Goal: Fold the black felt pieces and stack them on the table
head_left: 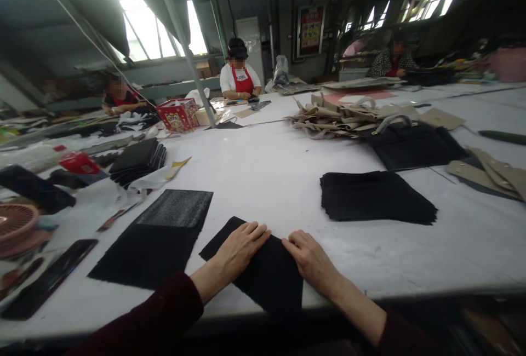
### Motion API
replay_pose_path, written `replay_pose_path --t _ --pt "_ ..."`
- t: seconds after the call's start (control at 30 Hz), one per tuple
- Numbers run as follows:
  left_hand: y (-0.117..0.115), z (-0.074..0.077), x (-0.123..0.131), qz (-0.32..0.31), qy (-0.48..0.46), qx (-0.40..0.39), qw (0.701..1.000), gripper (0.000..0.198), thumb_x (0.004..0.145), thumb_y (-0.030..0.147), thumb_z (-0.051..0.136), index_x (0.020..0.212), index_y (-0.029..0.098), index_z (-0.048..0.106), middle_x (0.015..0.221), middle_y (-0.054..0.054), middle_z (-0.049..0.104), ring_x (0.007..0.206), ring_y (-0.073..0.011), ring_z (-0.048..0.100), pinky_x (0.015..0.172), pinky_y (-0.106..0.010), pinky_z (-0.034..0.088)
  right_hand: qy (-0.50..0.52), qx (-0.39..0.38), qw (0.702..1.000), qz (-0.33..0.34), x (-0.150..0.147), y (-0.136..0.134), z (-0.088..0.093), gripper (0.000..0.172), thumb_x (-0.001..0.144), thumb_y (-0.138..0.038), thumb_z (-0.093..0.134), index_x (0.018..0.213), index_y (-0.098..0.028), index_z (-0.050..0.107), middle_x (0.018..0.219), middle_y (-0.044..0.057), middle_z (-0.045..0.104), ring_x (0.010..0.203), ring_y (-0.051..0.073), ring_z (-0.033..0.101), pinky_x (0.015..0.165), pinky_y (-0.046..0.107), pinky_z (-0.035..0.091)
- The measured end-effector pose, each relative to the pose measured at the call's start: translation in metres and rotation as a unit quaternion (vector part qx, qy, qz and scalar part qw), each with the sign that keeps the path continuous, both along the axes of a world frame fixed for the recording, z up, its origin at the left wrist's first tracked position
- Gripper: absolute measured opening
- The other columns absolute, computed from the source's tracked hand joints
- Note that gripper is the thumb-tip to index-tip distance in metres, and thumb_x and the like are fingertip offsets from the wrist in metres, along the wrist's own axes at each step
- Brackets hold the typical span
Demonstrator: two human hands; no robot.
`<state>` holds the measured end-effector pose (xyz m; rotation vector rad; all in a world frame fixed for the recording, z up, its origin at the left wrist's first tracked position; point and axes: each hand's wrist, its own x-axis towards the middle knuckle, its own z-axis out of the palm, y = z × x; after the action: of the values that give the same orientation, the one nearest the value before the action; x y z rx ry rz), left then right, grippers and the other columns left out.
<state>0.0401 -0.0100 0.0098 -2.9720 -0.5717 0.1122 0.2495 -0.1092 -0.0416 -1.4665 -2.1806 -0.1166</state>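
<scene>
A black fabric piece (pixel 271 268) lies at the table's front edge, its lower end reaching over the edge. My left hand (pixel 242 243) rests flat on its upper part, fingers stretched along the top edge. At the piece's upper right corner, my right hand (pixel 308 257) has curled fingers, with thumb and forefinger on the edge. To the left lie black fabric pieces (pixel 139 254), the upper part showing a greyish, speckled surface. A stack of black fabric pieces (pixel 373 197) sits to the right, apart from both hands.
Beige pieces with handles (pixel 332 118) are heaped behind the stack, beside a black bag panel (pixel 415 145). Leftward are a dark phone-like slab (pixel 51 276), a pink fan (pixel 18 224) and a folded dark stack (pixel 137 161). A person in a red apron (pixel 241 79) works across the table.
</scene>
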Motion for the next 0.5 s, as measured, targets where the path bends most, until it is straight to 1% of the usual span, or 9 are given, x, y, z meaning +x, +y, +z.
replay_pose_path --t 0.07,0.13,0.27,0.33,0.4,0.5 --pt "-0.001 -0.002 0.002 0.006 0.003 -0.013 1.000 0.051 0.091 0.004 0.040 0.140 0.015 0.040 0.124 -0.009 0.055 0.113 -0.0212 0.053 0.100 -0.034 0.043 -0.003 -0.005 1.000 0.003 0.003 -0.002 0.000 0.029 0.090 -0.003 0.047 0.112 -0.014 0.061 0.091 0.006 0.055 0.088 0.019 0.049 0.078 0.032 0.043" --pt "-0.002 -0.005 0.003 0.014 0.009 -0.024 1.000 0.052 0.091 0.004 0.040 0.142 0.015 0.039 0.119 -0.009 0.056 0.109 -0.0208 0.054 0.097 -0.033 0.045 -0.009 -0.011 1.000 0.005 0.006 -0.005 0.000 0.029 0.090 -0.003 0.047 0.113 -0.014 0.061 0.092 0.007 0.055 0.089 0.019 0.048 0.079 0.032 0.043" --pt "-0.006 -0.008 0.006 0.018 0.015 -0.013 1.000 0.065 0.088 0.002 0.042 0.148 0.025 0.030 0.113 -0.007 0.056 0.104 -0.0212 0.055 0.092 -0.034 0.048 -0.018 -0.015 1.000 0.004 0.010 -0.009 0.000 0.027 0.091 -0.004 0.048 0.113 -0.013 0.061 0.093 0.007 0.055 0.087 0.020 0.047 0.079 0.033 0.043" --pt "-0.008 -0.008 0.009 0.021 0.023 0.004 1.000 0.066 0.087 0.003 0.043 0.147 0.028 0.031 0.110 -0.006 0.056 0.100 -0.0218 0.056 0.089 -0.036 0.048 -0.020 -0.013 1.000 0.004 0.011 -0.010 0.001 0.026 0.091 -0.005 0.047 0.111 -0.014 0.061 0.093 0.006 0.055 0.086 0.019 0.047 0.079 0.032 0.043" --pt "-0.010 -0.006 0.012 0.013 0.021 0.014 1.000 0.063 0.088 0.004 0.044 0.145 0.027 0.035 0.112 -0.007 0.056 0.100 -0.0224 0.055 0.091 -0.038 0.048 -0.023 -0.010 1.000 0.004 0.011 -0.012 0.002 0.027 0.091 -0.004 0.047 0.110 -0.014 0.062 0.092 0.006 0.055 0.086 0.019 0.046 0.079 0.032 0.042" --pt "-0.013 -0.006 0.015 -0.006 -0.004 -0.003 1.000 0.057 0.089 0.004 0.043 0.142 0.022 0.038 0.123 -0.008 0.054 0.108 -0.0221 0.053 0.097 -0.037 0.045 -0.032 -0.018 0.999 0.007 0.013 -0.015 0.004 0.028 0.091 -0.002 0.046 0.111 -0.014 0.061 0.093 0.006 0.055 0.087 0.019 0.046 0.080 0.032 0.041"
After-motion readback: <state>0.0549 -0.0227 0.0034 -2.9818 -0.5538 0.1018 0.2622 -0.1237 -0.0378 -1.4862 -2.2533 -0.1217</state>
